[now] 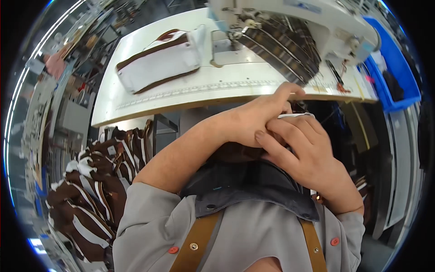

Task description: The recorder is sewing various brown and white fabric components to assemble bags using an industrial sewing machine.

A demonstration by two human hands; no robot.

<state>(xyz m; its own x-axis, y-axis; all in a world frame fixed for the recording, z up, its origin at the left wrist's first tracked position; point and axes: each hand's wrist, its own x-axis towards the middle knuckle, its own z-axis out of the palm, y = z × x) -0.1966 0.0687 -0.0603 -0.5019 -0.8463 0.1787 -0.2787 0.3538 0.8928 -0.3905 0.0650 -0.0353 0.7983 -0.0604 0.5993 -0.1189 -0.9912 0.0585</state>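
My left hand (258, 115) and my right hand (301, 145) meet just in front of the table edge. The left one has a finger stretched toward the table, while its other fingers are curled and partly covered by the right hand. Bent fingers of my right hand press against the left. A thin white piece (297, 115) shows along the right hand's fingers; its kind is unclear. Beyond my hands, dark striped fabric (285, 50) lies under the sewing machine (308, 18). A white panel piece with brown edging (158, 68) rests on the table's left part.
The white sewing table (108, 102) has a ruler strip (199, 89) along its front. Dark-handled snips (335, 75) lie at its right. A blue bin (398, 86) stands beyond that end. Brown pieces with white strips (90, 199) are heaped at lower left.
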